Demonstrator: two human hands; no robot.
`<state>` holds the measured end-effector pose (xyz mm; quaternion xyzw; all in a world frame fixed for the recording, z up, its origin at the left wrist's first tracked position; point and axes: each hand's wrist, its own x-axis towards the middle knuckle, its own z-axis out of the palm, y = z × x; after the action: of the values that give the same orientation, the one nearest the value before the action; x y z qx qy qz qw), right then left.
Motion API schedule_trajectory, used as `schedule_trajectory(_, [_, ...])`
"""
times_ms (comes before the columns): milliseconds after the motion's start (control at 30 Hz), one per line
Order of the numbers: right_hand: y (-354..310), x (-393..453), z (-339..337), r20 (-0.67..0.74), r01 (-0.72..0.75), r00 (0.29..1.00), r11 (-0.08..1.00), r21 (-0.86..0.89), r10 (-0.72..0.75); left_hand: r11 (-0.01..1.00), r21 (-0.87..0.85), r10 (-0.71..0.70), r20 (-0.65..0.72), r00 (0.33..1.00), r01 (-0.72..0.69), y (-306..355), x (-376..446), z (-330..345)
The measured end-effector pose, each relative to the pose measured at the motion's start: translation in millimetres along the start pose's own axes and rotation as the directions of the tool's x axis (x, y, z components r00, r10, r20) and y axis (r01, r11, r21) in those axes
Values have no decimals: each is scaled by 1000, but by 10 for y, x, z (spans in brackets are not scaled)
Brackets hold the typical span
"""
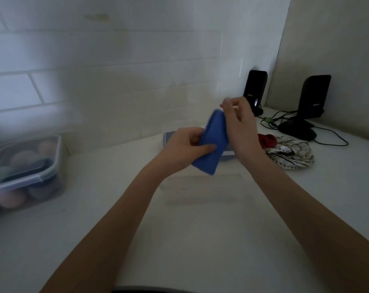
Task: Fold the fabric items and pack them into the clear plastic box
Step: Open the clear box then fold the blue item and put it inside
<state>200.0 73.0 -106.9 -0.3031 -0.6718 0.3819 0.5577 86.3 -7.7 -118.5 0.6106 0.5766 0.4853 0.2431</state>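
A folded blue cloth (211, 144) is held up above the white counter between both hands. My left hand (185, 144) grips its lower left side, thumb on the front. My right hand (238, 121) pinches the top right edge with curled fingers. Just below the hands lies a clear plastic box (200, 193), faint and blurred, its far end (168, 138) showing behind the cloth. To the right, a red fabric item (267, 140) and a white patterned fabric item (291, 153) lie crumpled on the counter.
A lidded clear container (25, 172) with rounded coloured items stands at the left. Two black speakers (255, 89) (313, 98) and a black mouse (296, 129) with trailing cables sit at the back right. A tiled wall runs behind the counter (200, 240).
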Motion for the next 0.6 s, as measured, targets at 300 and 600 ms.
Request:
schedule_trajectory(300, [69, -67, -109, 536, -285, 830, 944, 167, 156, 952, -296, -107, -89, 990, 76, -63, 32, -38])
schedule_trajectory(600, [75, -71, -105, 530, -218, 844, 955, 200, 82, 968, -225, -107, 28, 994, 111, -36, 8, 3])
